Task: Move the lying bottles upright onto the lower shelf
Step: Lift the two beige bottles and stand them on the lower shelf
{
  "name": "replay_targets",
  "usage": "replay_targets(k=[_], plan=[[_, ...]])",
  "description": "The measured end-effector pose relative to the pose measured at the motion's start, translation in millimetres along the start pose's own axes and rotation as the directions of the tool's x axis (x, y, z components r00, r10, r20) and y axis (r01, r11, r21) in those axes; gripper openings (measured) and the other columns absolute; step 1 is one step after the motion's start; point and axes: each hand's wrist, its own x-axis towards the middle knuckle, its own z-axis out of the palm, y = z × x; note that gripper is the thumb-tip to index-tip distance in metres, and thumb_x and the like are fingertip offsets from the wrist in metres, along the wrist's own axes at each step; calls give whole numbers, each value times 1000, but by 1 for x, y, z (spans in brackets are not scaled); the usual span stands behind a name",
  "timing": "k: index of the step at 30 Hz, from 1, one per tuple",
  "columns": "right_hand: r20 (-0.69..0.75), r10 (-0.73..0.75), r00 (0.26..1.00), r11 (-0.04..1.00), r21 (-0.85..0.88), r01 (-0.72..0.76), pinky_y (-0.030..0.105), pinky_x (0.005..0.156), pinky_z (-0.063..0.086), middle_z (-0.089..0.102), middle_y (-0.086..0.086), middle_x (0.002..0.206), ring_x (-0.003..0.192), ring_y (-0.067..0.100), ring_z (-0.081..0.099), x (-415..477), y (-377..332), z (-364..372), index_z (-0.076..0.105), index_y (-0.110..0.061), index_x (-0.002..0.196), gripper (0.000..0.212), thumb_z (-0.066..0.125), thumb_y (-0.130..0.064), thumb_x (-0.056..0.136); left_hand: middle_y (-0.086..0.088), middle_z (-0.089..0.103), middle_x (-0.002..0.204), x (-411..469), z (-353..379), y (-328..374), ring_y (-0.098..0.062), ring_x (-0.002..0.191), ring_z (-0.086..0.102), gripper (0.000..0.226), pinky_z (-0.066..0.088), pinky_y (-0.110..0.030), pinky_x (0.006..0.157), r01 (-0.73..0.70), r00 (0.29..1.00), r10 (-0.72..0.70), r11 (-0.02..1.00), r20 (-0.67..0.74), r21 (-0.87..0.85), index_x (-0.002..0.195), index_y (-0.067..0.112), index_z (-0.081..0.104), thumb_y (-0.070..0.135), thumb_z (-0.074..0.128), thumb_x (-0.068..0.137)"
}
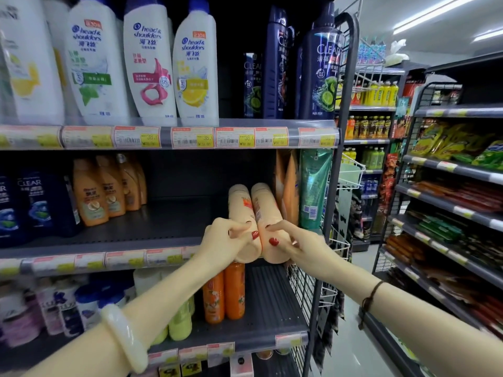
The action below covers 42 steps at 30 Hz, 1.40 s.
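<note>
L hand & R hand each clamp, fingers curled, on the near end of one lying peach bottle: L bottle and R bottle touch side by side on the mid shelf, near ends at its front edge. Right below that shelf's edge, upright orange bottles stand on the lower shelf. Toward the mid shelf's R end, near the R bottle, a green tube stands upright.

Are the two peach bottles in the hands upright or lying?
Lying. The peach bottles lie side by side on the middle shelf; left hand grips one, right hand the other.
</note>
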Motion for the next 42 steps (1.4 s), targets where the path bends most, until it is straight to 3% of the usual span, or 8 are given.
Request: replay_targets(k=[6, 9, 11, 15, 21, 27, 35, 42], plan=[[41, 66, 997, 984, 165, -72, 25, 64, 39, 49, 0, 87, 74, 15, 48, 1, 1, 9, 41, -40, 113, 24, 48, -32, 92, -5, 47, 126, -12, 17, -2, -20, 115, 48, 56, 45, -30, 86, 76, 993, -80, 996, -84, -45, 120, 25, 50, 15, 75, 71], [101, 155, 983, 932, 315, -179, 28, 84, 50, 54, -2, 111, 98, 15, 57, 0, 7, 9, 19, -33, 137, 69, 63, -24, 85, -6, 46, 126, -14, 21, -5, -23, 115, 50, 85, 50, -45, 94, 149, 987, -156, 982, -49, -114, 130, 26, 31, 11, 80, 62], [135, 194, 972, 913, 337, -230, 16, 89, 48, 50, -7, 122, 107, 9, 55, 0, 9, 10, 7, -22, 145, 90, 69, -18, 80, -7, 47, 128, -13, 24, -6, -24, 116, 50, 95, 49, -47, 97, 182, 981, -189, 974, -42, -131, 136, 26, 25, 9, 81, 62], [169, 214, 962, 901, 347, -262, 1, 57, 43, 50, -12, 102, 89, -3, 50, 0, 12, 18, 27, -13, 131, 71, 71, -7, 76, -7, 51, 129, -5, 29, -10, -25, 115, 54, 80, 49, -47, 97, 267, 959, -277, 952, -55, -149, 137, 18, 32, 16, 77, 71], [55, 285, 957, 812, 517, -271, 5, 55, 47, 54, -15, 99, 85, -5, 56, -3, 13, 29, 37, -17, 115, 35, 57, -31, 90, -4, 59, 111, -2, 34, -21, -19, 96, 61, 48, 54, -38, 81, 274, 954, -294, 932, -53, -239, 115, 14, 47, 28, 72, 77], [101, 357, 929, 717, 607, -342, 39, 81, 55, 59, 3, 109, 99, 17, 62, 0, 20, 32, 39, -13, 116, 44, 67, -21, 83, 0, 61, 102, 1, 31, -32, -16, 90, 64, 35, 56, -39, 79, 281, 955, -295, 915, -7, -291, 102, 21, 49, 30, 72, 77], [100, 267, 959, 717, 643, -267, 40, 87, 52, 58, -3, 118, 109, 16, 58, 2, 18, 26, 37, -23, 126, 60, 69, -6, 79, -5, 66, 103, 9, 19, -32, -22, 94, 67, 40, 57, -45, 84, 303, 953, -277, 895, 123, -328, 101, 22, 55, 20, 79, 69], [134, 240, 962, 675, 689, -264, 34, 71, 56, 63, -8, 107, 97, 9, 64, 8, 20, 9, 41, -23, 127, 54, 64, -4, 82, -8, 67, 110, 17, 10, -26, -25, 100, 66, 49, 56, -49, 83, 287, 953, -218, 878, 212, -384, 114, 19, 56, 13, 77, 70]])
